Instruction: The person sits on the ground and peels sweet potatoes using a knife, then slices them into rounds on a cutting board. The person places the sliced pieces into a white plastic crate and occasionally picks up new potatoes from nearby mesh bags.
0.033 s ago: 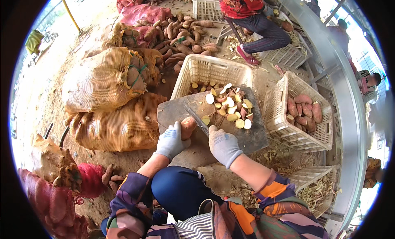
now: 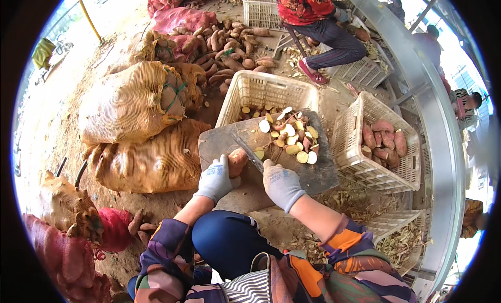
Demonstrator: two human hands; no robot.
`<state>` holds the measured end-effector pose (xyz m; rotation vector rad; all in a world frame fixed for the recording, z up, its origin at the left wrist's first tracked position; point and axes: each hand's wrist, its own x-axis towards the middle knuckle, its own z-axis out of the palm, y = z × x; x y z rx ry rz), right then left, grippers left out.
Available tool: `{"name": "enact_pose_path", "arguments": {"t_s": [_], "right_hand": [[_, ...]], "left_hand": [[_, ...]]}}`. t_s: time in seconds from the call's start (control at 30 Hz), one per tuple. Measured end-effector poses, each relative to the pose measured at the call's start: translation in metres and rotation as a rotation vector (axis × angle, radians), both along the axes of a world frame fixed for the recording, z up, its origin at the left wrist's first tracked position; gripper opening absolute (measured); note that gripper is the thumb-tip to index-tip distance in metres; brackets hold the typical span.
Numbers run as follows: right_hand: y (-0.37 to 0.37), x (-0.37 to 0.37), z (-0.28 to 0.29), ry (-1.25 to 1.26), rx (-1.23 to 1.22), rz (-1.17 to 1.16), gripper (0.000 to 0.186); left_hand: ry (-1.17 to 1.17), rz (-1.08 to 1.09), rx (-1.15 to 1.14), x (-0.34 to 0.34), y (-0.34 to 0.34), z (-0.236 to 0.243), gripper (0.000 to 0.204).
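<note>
My left hand (image 2: 215,179), in a pale grey glove, is closed round a sweet potato (image 2: 237,162) on a dark, worn board (image 2: 224,138). In my gloved right hand (image 2: 282,185) is the handle of a knife (image 2: 247,153). Its blade points away and to the left, close beside the sweet potato's right side; whether they touch I cannot tell. Cut sweet potato pieces (image 2: 302,157) with pale yellow faces lie heaped on the far right part of the board. Past its far edge, a white plastic crate (image 2: 274,86) holds more cut pieces.
To the right, another crate (image 2: 342,141) holds whole sweet potatoes (image 2: 383,133). Full mesh sacks (image 2: 125,97) lie on the left, with a pile of sweet potatoes (image 2: 229,45) beyond. A person in red (image 2: 305,8) sits at the back. A metal rail (image 2: 446,146) runs down the right.
</note>
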<state>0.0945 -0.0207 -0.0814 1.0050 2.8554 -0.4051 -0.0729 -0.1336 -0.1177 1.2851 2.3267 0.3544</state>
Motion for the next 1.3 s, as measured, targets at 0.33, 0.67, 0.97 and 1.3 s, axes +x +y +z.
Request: {"name": "enact_pose_path", "arguments": {"t_s": [0.33,0.67,0.97,1.3], "right_hand": [[0.020,-0.033,-0.046,0.075,0.067,-0.048,0.016],[0.032,-0.019,-0.039,0.204,-0.139,-0.131,0.044],[-0.020,-0.023,-0.014,1.061,-1.451,-0.239,0.080],[0.061,0.041,0.049,1.288,-1.301,-0.301,0.065]], "left_hand": [[-0.099,0.001,-0.004,0.001,0.011,-0.010,0.062],[-0.953,0.597,0.602,-0.021,-0.028,-0.035,0.049],[-0.602,0.004,0.417,-0.008,-0.002,0.041,0.041],[-0.910,0.325,0.466,-0.006,-0.021,0.083,0.026]]}}
